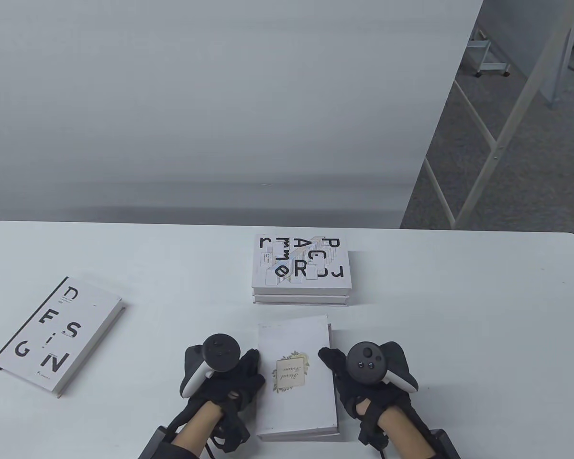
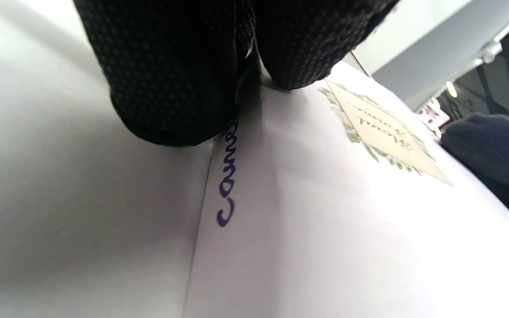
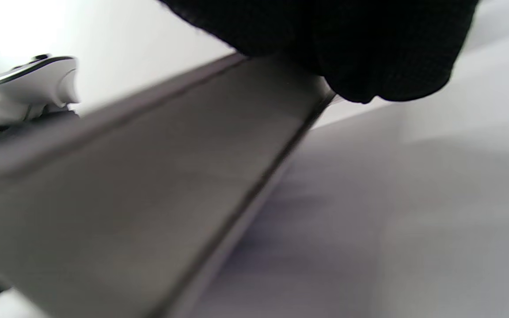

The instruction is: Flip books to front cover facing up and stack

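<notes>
White table (image 1: pixel 459 334) bearing all items. Two-book stack (image 1: pixel 301 270) lying centre-far, lettered cover up. "DESIGN" book (image 1: pixel 57 334) lying far left, cover up. Floral-label book (image 1: pixel 296 377) lying at the near edge, label up. Left hand (image 1: pixel 225 377) pressing its left edge; right hand (image 1: pixel 363 377) gripping its right edge.

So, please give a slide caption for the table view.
Both gloved hands hold the floral-label book by its sides, near a two-book stack.
</notes>
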Demonstrator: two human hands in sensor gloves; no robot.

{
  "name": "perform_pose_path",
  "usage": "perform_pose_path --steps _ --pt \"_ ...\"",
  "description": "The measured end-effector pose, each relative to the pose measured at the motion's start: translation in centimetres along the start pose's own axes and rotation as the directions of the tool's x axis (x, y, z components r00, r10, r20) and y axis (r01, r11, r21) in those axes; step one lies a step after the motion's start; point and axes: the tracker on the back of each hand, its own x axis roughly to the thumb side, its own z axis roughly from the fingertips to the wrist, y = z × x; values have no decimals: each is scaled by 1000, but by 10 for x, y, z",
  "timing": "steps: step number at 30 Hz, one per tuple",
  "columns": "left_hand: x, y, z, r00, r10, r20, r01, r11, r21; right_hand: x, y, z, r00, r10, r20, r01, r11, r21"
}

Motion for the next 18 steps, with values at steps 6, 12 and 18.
perform_pose_path --steps 6,12,18 --pt "-8 3 0 997 61 -39 -60 998 10 15 5 3 988 91 128 -80 993 -92" --pt "-9 3 0 998 59 -36 -59 998 0 20 10 4 976 127 179 -111 989 -95" --pt "-9 4 -1 997 66 -39 -67 998 -12 30 15 5 947 211 240 -177 972 -156"
